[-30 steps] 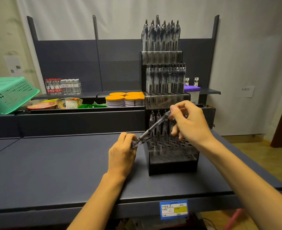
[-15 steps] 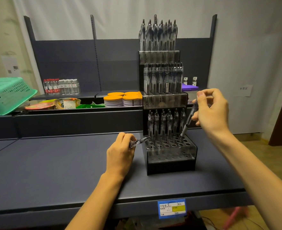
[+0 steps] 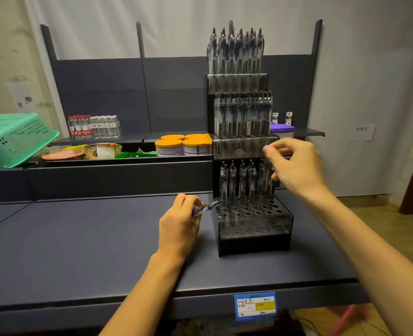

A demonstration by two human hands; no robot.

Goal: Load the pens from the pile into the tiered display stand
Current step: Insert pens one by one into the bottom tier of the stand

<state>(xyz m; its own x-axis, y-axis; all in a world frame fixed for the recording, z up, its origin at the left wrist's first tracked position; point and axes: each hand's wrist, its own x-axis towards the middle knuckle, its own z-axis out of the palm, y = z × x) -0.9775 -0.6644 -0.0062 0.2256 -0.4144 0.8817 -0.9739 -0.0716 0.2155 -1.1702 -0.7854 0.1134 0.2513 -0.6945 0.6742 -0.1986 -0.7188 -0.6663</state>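
Green basket (image 3: 13,139) at far left, 9 o'clock. Left hand (image 3: 180,224) grips pens (image 3: 206,206) w/ tips poking toward display stand (image 3: 251,214). Stand's top two tiers full, bottom tier's back row filled. Right hand (image 3: 295,166) at 3 o'clock of it, blurred, fingers curled, prob. holding nothing. Blue/yellow shelf label (image 3: 255,305), writing unreadable.

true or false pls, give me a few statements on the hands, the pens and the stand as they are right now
1. The left hand grips a pen beside the display stand. True.
2. The stand's bottom tier is completely full. False: only its back row holds pens; the front holes are empty.
3. The right hand rests flat on the shelf. False: it is raised, by the stand's right side.
4. The top tier holds upright pens. True.
5. The green basket sits right of the stand. False: it is far left.
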